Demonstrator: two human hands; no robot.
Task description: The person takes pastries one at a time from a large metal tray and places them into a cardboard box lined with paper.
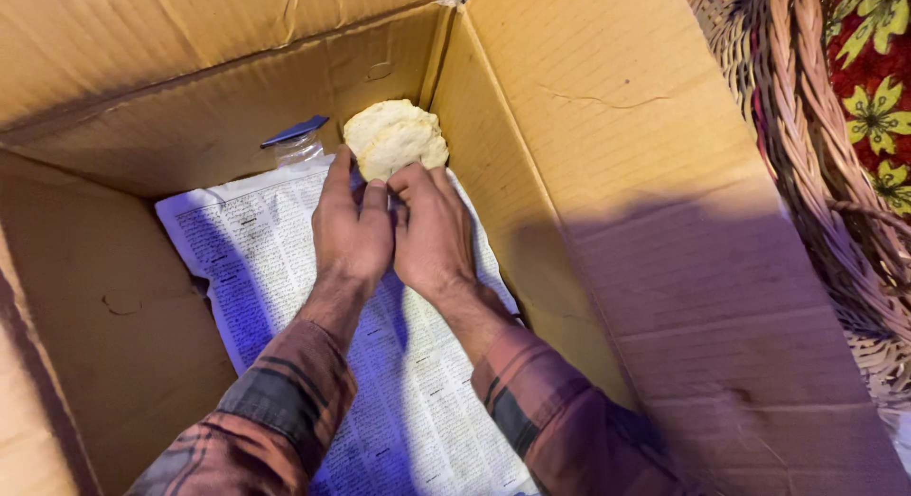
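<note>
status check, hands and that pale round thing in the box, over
Left hand and right hand both touching pale round flatbread, far corner of cardboard box. Newspaper underneath. Small clear bottle beside it.

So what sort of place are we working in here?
Probably a home or small food-packing spot: both hands press a pale flatbread into a newspaper-lined cardboard box, beside a wicker basket.

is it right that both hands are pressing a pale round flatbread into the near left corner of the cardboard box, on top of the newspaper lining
Not quite. The head view shows the left hand and right hand holding the pale round flatbread at the far right corner of the cardboard box, not the near left. It does sit at the edge of the newspaper lining.
</note>
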